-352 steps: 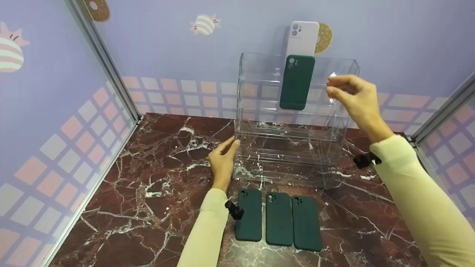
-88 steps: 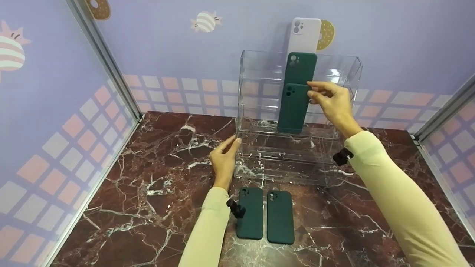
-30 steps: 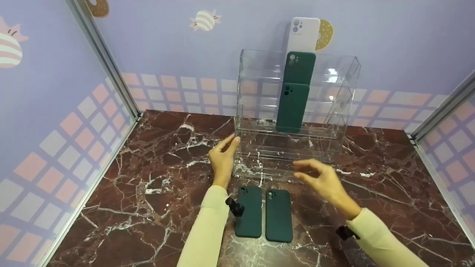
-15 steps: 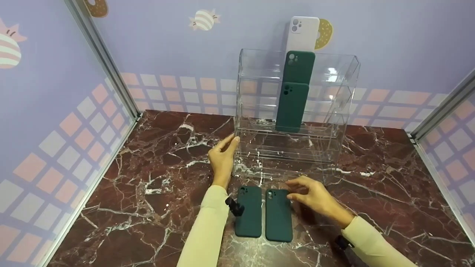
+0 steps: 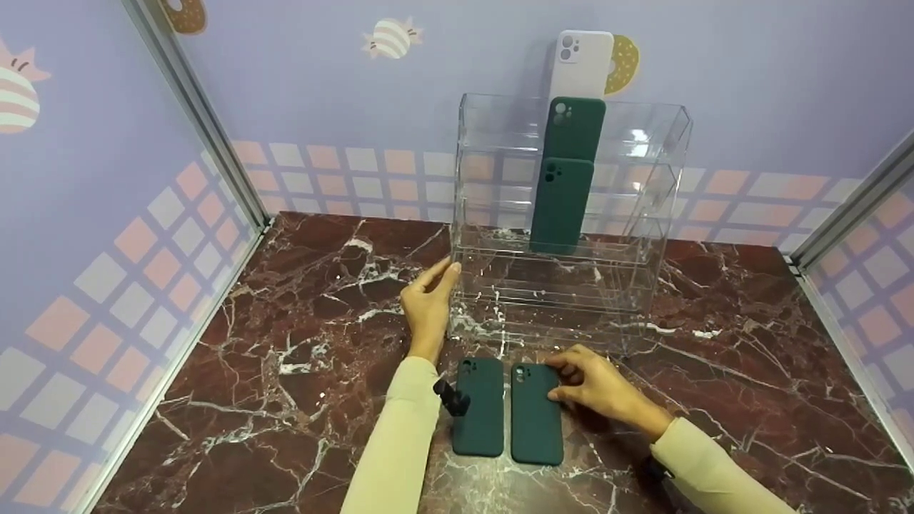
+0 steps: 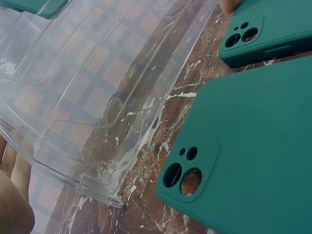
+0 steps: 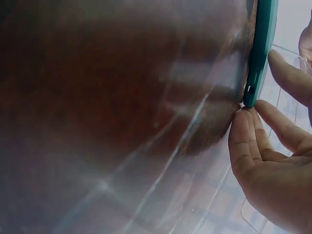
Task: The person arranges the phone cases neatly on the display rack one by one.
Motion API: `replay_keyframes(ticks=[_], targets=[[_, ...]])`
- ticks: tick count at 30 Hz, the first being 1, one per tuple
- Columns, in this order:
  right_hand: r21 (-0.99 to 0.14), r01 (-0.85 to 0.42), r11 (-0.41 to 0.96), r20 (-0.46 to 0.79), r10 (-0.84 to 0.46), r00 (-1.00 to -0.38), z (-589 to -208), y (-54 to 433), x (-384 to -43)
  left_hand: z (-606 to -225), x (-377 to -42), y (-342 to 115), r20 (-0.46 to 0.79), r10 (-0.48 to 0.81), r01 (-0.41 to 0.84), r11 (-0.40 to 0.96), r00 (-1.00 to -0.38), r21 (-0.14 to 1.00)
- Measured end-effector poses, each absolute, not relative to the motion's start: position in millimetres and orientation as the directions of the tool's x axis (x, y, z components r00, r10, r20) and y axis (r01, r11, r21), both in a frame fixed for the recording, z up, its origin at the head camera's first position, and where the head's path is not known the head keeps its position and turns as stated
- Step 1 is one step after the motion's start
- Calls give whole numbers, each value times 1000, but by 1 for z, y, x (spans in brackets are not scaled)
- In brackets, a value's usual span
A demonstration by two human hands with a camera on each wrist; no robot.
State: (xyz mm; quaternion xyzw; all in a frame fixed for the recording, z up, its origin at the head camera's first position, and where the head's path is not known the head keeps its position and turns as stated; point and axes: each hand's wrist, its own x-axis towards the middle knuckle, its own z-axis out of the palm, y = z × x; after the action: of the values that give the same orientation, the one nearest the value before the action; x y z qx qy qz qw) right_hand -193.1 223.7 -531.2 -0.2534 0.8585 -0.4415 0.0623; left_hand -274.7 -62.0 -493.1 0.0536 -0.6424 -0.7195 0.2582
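My left hand (image 5: 428,307) holds the left side of a clear stepped display rack (image 5: 468,178), thumb and fingers at its edge. My right hand (image 5: 600,382) pinches the upper right corner of a dark green phone case (image 5: 535,421) lying on the table. In the right wrist view, the thumb is against that case's (image 7: 263,44) back and the fingertips meet its end. To its left lies another green phone case (image 5: 482,407), partly covered by the left wrist camera. In the rack stand a white phone case (image 5: 582,75), a green case (image 5: 575,132) and a lower green case (image 5: 562,203).
The dark red marbled table (image 5: 300,400) carries everything. Behind the rack rises a lilac patterned wall (image 5: 300,78). A metal corner post (image 5: 207,107) stands at the left and another (image 5: 850,207) at the right.
Over the earlier frames, a green phone case went from the table into the rack under the first green one. My right hand then released it, came down and took another case's corner. My left hand stayed.
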Motion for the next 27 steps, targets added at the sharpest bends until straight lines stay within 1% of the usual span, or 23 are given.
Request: replay_keyframes(ticks=[12,19,22,27], targets=[[-735,-405,544,92,-511,-855,-533,221,-195,-493,-274,-63,228,-418,280,-65,-879,958],[-708,-406,578,85,-501,-861,-526,215,-193,-492,-275,-62,220,-430,272,-63,-876,960],[-717,-388,579,68,-497,-865,-523,213,-193,-493,-275,-62,228,-436,278,-54,-871,959],[-749,-309,587,8,-457,-889,-523,214,-193,-494,-277,-63,236,-446,281,-36,-863,959]])
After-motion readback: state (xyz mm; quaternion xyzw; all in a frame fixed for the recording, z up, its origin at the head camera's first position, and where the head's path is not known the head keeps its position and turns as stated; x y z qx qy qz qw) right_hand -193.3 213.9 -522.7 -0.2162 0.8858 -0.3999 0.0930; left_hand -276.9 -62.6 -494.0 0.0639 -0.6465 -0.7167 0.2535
